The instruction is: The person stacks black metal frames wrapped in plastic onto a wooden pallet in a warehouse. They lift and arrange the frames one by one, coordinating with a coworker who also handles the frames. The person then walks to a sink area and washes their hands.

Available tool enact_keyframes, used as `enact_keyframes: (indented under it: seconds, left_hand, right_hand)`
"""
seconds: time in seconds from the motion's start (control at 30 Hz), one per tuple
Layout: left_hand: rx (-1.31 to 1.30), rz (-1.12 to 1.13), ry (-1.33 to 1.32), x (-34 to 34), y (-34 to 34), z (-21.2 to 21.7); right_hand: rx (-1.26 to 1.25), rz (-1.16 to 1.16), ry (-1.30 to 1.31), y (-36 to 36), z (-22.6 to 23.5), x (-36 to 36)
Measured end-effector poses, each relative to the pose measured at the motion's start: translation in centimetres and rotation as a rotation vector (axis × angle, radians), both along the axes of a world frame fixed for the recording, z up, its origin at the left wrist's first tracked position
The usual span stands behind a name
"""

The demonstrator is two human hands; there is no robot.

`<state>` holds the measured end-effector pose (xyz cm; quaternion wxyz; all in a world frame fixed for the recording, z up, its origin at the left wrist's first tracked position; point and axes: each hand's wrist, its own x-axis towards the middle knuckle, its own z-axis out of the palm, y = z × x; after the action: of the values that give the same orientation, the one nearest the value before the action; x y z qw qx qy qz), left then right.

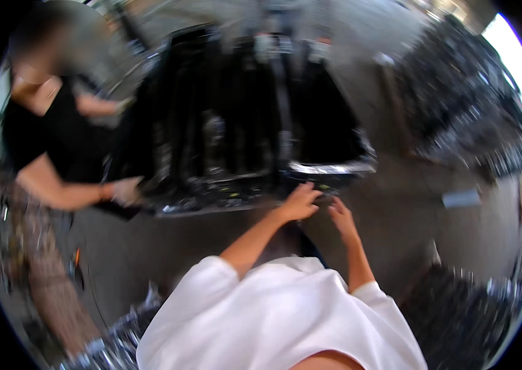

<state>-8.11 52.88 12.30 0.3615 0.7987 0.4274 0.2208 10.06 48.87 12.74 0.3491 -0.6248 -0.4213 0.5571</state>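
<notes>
Large glossy black moulded panels [214, 148] lie side by side in front of me, their surfaces blurred by motion. The right-hand one, a deep black tray-like piece [325, 117], has a shiny near rim. My left hand [300, 202] is at that near rim with its fingers stretched forward; whether they touch it I cannot tell. Just to the right, my right hand [343, 219] hangs below the rim with its fingers apart and nothing in them.
At the left a co-worker in black, with pale gloves [126, 192], has hands at the panels' left side. A stack of wrapped dark pieces [458, 92] stands at the far right, and another dark stack [458, 314] at the near right. A brown plank-like surface [54, 283] runs along the left.
</notes>
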Motion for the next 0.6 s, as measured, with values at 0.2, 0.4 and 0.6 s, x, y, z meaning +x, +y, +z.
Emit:
enact_keyframes:
  seconds: [0.2, 0.4, 0.6]
  left_hand:
    - [0.008, 0.099, -0.038, 4.8, 1.5, 0.0]
    - [0.064, 0.025, -0.014, 16.6, 4.5, -1.4]
    - [-0.087, -0.226, -0.039, 32.7, 6.3, -2.6]
  right_hand:
    - [-0.013, -0.031, 0.054, -1.3, -1.1, 5.4]
    - [0.031, 0.003, 0.022, -3.1, -0.3, 15.7]
    - [0.173, -0.277, -0.119, -7.9, 2.0, 31.4]
